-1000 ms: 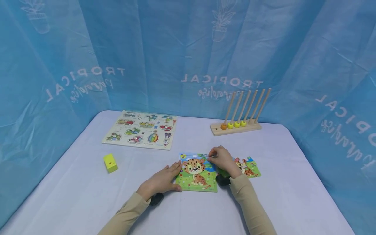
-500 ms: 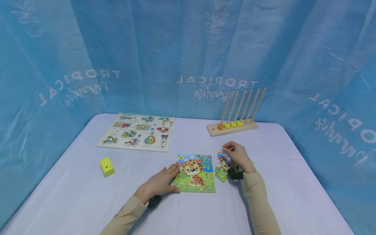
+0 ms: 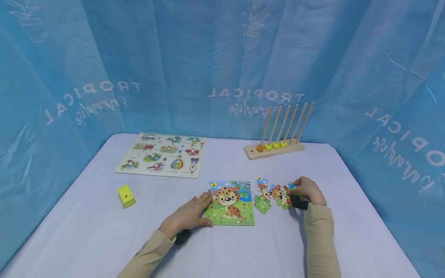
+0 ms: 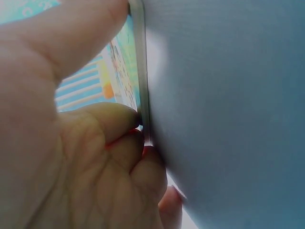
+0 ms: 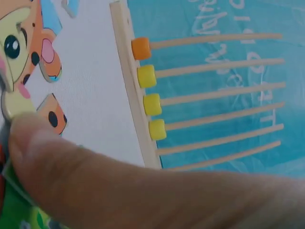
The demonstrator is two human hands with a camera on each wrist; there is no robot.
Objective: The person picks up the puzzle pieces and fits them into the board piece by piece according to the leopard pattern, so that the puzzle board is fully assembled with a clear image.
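Note:
My left hand (image 3: 189, 213) rests along the left edge of a leopard jigsaw board (image 3: 236, 210), its fingers extended at the upper left and thumb by the lower corner. The left wrist view has the thumb and fingers against the board's thin edge (image 4: 141, 71). To the right of the board lie several loose jigsaw pieces (image 3: 263, 204) with leopard, sky and grass parts. My right hand (image 3: 310, 191) reaches down over the right side of these pieces. In the right wrist view its thumb (image 5: 71, 167) overlaps a green piece (image 5: 14, 205); I cannot tell whether it pinches one.
A wooden peg stand (image 3: 274, 151) with one orange and several yellow beads stands at the back right. A knobbed vehicle puzzle board (image 3: 139, 170) lies at the back left, with a yellow block (image 3: 126, 196) in front of it. Blue curtains (image 3: 194, 58) close off the back and sides.
My right hand has left the board's upper right corner, crossed over the loose pieces and come to their right side. The left hand stays at the board's left edge. The head view has shifted slightly.

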